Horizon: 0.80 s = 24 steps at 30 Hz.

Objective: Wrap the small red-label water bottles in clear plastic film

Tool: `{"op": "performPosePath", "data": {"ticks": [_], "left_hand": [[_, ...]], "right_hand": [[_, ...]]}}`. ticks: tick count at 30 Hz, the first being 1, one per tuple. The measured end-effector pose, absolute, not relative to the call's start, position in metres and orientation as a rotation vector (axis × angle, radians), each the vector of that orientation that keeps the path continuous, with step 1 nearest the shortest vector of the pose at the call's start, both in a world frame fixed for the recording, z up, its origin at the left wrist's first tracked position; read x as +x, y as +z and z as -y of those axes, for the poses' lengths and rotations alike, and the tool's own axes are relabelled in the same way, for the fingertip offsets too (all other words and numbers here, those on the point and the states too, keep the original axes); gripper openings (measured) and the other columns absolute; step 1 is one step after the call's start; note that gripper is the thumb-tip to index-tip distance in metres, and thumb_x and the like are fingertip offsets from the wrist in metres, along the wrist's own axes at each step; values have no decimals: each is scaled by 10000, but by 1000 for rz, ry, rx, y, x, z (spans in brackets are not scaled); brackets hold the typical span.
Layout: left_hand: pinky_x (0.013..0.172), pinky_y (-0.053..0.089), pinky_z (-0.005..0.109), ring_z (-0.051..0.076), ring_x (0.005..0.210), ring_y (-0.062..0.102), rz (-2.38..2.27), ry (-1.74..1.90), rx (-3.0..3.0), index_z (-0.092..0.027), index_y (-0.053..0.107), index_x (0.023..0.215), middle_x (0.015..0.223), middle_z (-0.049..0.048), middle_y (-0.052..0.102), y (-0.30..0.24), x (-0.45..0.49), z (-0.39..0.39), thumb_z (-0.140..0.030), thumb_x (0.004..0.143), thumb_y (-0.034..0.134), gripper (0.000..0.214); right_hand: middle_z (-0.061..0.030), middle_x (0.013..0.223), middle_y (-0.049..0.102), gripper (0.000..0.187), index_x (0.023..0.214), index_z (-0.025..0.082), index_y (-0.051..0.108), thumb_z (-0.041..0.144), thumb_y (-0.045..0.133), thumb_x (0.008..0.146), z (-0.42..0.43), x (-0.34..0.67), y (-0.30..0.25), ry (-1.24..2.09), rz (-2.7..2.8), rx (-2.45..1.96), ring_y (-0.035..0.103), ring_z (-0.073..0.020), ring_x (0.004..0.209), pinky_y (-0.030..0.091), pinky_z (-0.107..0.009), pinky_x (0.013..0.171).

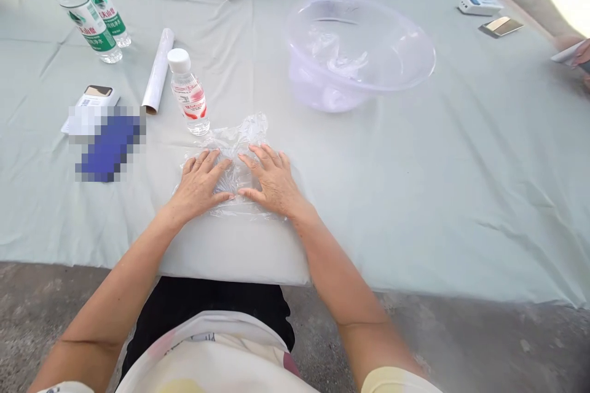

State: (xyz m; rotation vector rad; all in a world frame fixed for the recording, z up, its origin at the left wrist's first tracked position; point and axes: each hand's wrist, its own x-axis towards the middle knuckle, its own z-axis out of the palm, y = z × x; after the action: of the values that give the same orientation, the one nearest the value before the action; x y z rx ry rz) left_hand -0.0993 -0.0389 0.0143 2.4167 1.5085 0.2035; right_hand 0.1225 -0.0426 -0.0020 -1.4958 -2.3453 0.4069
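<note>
Both my hands lie flat on a crumpled sheet of clear plastic wrap spread on the pale green cloth near the table's front edge. My left hand presses its left part with fingers stretched out. My right hand rests palm down on its right part, fingers spread. The thumbs nearly meet over the middle of the wrap. A small water bottle with a white cap and red label stands upright just behind the wrap.
A large clear plastic basin sits behind to the right. A roll of wrap, two tall green-labelled bottles and a small box lie at the left. Phones and devices lie far right. Another person sits across.
</note>
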Motion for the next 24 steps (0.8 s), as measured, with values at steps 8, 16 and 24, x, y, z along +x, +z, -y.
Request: {"op": "performPosePath", "data": {"ticks": [8, 16, 24], "left_hand": [[1225, 118, 567, 388, 1536, 177, -1616, 121, 2436, -198, 341, 1561, 1662, 215, 173, 7, -127, 37, -736, 718, 684, 1057], [1246, 25, 524, 361, 1561, 30, -1565, -145, 2381, -208, 200, 1605, 1693, 161, 27, 16, -131, 34, -806, 697, 629, 1168], [1232, 27, 558, 374, 1558, 23, -1585, -112, 2338, -191, 193, 1605, 1691, 172, 32, 14, -126, 31, -759, 835, 502, 1006]], "right_hand": [[-86, 1675, 201, 873, 1563, 294, 327, 782, 469, 853, 42, 150, -2, 464, 2485, -1714, 175, -350, 1544, 55, -664, 1215], [-221, 1504, 469, 610, 1379, 159, 558, 578, 495, 941, 64, 186, 3, 87, 1993, -2074, 419, -375, 1418, 333, -608, 1125], [-120, 1248, 681, 270, 1160, 175, 675, 320, 532, 983, 134, 53, 5, 203, 2417, -1181, 604, -244, 1173, 446, -398, 1004]]}}
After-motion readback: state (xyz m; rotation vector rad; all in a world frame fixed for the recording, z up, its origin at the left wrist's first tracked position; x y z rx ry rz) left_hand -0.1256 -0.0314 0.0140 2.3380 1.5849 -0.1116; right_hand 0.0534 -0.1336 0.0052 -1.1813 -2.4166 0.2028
